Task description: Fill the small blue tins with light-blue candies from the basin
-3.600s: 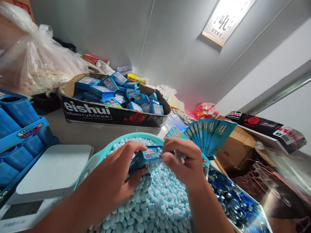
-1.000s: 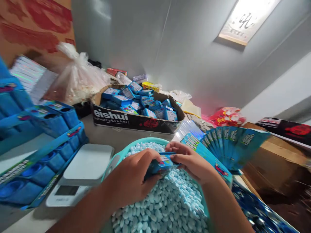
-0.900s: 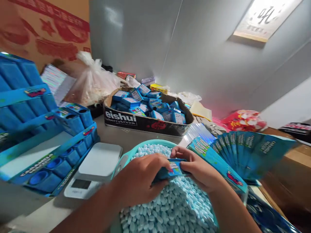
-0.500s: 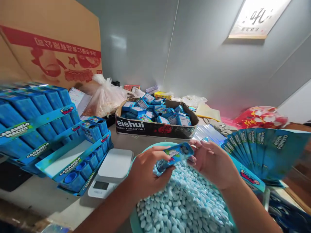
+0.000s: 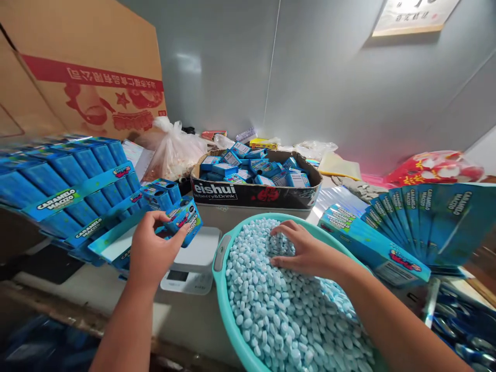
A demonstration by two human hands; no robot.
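My left hand [image 5: 157, 248] grips a small blue candy box [image 5: 185, 219] between thumb and fingers, above the white kitchen scale [image 5: 201, 248]. My right hand [image 5: 296, 245] reaches into a turquoise basin [image 5: 228, 305] full of pale blue candies [image 5: 271, 310]. Its thumb and fingers are curved and spread apart, with the fingertips among the candies. Just past the left hand, small blue boxes [image 5: 165, 191] stand in a display tray [image 5: 110, 248].
A black carton [image 5: 251, 196] of small blue boxes stands at the back. Stacked filled trays [image 5: 77, 191] and a large cardboard box [image 5: 96, 77] are on the left. Flat tray blanks [image 5: 418, 222] and a long blue box [image 5: 372, 248] lie on the right.
My left hand has carried the candy box left, from over the basin to above the scale. The right hand has left the box and gone down into the candies. The view has shifted slightly.
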